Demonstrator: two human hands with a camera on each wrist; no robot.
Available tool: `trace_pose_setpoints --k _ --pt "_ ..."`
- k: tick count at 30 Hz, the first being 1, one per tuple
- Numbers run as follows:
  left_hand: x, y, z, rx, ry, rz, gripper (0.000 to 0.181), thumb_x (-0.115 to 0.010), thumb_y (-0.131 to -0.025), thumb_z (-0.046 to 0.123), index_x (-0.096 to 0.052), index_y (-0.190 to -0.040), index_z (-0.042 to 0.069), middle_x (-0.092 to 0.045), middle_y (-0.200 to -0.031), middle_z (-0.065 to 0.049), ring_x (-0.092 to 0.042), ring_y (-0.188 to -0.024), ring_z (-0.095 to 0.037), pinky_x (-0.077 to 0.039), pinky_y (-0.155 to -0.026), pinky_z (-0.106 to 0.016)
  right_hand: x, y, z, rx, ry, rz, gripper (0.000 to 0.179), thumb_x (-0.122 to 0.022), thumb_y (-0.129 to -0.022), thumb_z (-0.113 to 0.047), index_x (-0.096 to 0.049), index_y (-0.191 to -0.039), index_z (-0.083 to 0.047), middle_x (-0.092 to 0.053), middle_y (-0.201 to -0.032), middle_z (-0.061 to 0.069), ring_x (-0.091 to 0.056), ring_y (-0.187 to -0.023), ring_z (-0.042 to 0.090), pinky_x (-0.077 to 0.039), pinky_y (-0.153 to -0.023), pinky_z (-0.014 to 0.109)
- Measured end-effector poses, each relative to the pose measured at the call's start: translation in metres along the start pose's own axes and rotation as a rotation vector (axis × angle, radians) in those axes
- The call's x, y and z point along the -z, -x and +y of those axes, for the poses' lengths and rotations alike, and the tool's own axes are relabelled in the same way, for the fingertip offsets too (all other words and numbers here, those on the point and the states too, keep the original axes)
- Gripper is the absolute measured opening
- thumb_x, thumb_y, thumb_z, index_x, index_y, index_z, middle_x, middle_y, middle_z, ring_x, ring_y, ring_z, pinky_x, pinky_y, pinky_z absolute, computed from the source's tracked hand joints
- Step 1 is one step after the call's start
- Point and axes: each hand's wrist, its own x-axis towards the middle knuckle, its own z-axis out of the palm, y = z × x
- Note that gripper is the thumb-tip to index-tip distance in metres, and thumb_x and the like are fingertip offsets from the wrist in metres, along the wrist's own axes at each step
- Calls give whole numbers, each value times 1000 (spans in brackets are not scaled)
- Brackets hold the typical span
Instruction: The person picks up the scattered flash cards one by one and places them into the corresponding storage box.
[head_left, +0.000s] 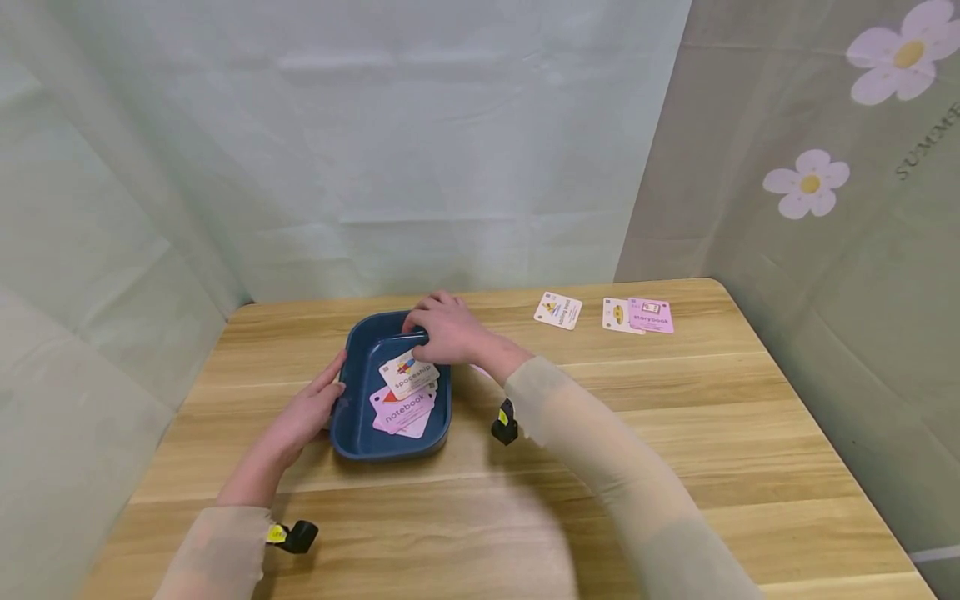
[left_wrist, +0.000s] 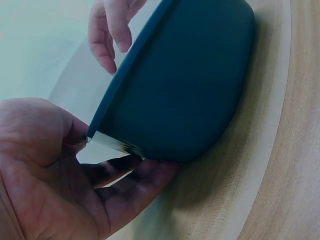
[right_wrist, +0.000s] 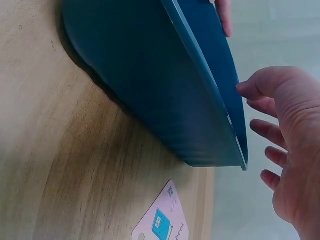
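A dark blue bin (head_left: 339,429) stands on the table, holding a white spaceship card (head_left: 408,377) over a pink notebook card (head_left: 403,408) and another card edge. My left hand (head_left: 306,410) grips the bin's left side; in the left wrist view its thumb is at the rim and its fingers lie against the outer wall low down. Over the far right corner of the bin, my right hand (head_left: 450,329) hovers with loosely bent, separated fingers. No card shows between those fingers in the right wrist view (right_wrist: 300,135). Its thumb hangs near the spaceship card.
Beside the bin, partly under the right forearm, lies a pink card (right_wrist: 165,217) with a blue book picture. Toward the back right are a sailing boat card (head_left: 558,310), a white card (head_left: 617,315) and an overlapping pink storybook card (head_left: 651,316). Curtains border the table (head_left: 750,433).
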Motion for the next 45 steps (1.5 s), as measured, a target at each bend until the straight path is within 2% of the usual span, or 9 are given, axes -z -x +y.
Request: trace_pose_setpoints --k 5,11,16,22,33,38,45 --pt "0 0 -1 -2 -12 -2 59 -28 -112 30 0 -163 42 8 -170 -13 -3 -152 -51 -31 -102 -75 3 2 0 10 -21 -1 39 -72 -90 -39 -70 -127 -27 -53 -144 -3 -32 -140 25 -23 -117 47" --pt "0 0 -2 -34 -25 11 60 -29 -112 28 -1 -164 37 6 -171 -12 2 -153 -47 -23 -107 -74 9 6 -1 16 -56 22 39 -71 -91 -39 -69 -128 -28 -53 -145 -3 -31 -141 25 -23 -117 47" --pt "0 1 -1 -28 -21 13 59 -29 -112 29 -1 -164 37 6 -170 -13 1 -153 -48 -25 -106 -74 18 10 2 38 -84 62 38 -71 -91 -37 -70 -127 -26 -55 -143 -2 -31 -141 26 -25 -116 49" --pt "-1 2 0 -19 -37 15 59 -28 -112 29 0 -164 37 6 -171 -12 1 -153 -48 -26 -106 -74 30 17 13 47 -93 113 33 -71 -92 -37 -70 -124 -28 -60 -138 -3 -36 -137 26 -28 -114 45" --pt "-1 1 0 -28 -59 13 60 -28 -112 27 0 -164 35 8 -171 -11 4 -153 -46 -18 -110 -73 46 34 35 2 -136 158 37 -73 -92 -34 -70 -127 -25 -58 -140 -1 -35 -140 26 -28 -115 44" --pt "-1 1 0 -30 -62 11 60 -28 -112 27 0 -164 35 8 -171 -11 4 -153 -45 -16 -111 -73 49 39 43 -14 -141 159 39 -72 -92 -32 -69 -130 -23 -56 -142 -1 -34 -141 26 -28 -115 46" --pt "0 2 0 -50 -52 9 60 -27 -112 25 0 -165 31 7 -171 -12 5 -153 -45 -16 -112 -72 56 51 55 -38 -167 165 38 -69 -93 -37 -68 -129 -26 -54 -146 -1 -31 -143 27 -26 -116 48"
